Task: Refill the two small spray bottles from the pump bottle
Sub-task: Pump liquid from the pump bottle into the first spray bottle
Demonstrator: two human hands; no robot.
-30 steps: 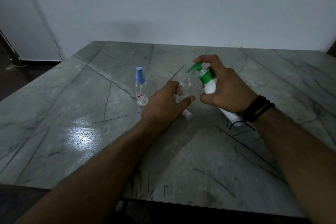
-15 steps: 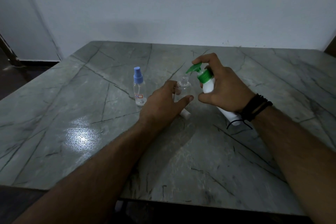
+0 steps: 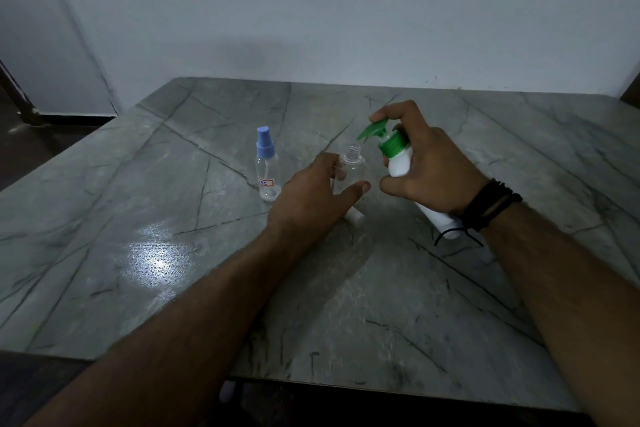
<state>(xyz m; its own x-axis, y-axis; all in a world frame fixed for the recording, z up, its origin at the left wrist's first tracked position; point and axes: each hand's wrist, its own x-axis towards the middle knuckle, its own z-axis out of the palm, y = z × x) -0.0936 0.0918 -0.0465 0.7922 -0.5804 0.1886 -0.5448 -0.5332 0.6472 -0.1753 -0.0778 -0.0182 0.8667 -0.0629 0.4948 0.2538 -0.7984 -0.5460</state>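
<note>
Marble-patterned table (image 3: 173, 270) in grey-green, veined with dark lines and carrying a bright patch of reflected light at its left, fills most of the head view beneath a pale wall (image 3: 346, 10); two bare forearms reach across it from the near edge toward its middle. The right hand (image 3: 433, 170), its wrist ringed with black cord bracelets (image 3: 491, 204), grips a white pump bottle (image 3: 400, 163) tilted over to the left, the base low near the wrist and the green pump head (image 3: 375, 130) raised; the fingers are curled round the white body, the thumb lies under it, and the index finger arches over the top of the pump, whose nozzle points down-left toward an uncapped spray bottle (image 3: 353, 166). The left hand (image 3: 311, 198) holds that clear, open-necked bottle upright on the table, fingers wrapped round its far side and thumb stretched along its near side, just beside the right hand's thumb. A second spray bottle (image 3: 266, 170), clear with a blue spray cap and a small label low on its body, stands upright and untouched to the left, near the left hand's knuckles. A small white cap-like piece (image 3: 355, 217) lies on the table, partly hidden under the left hand; what it is cannot be told.
</note>
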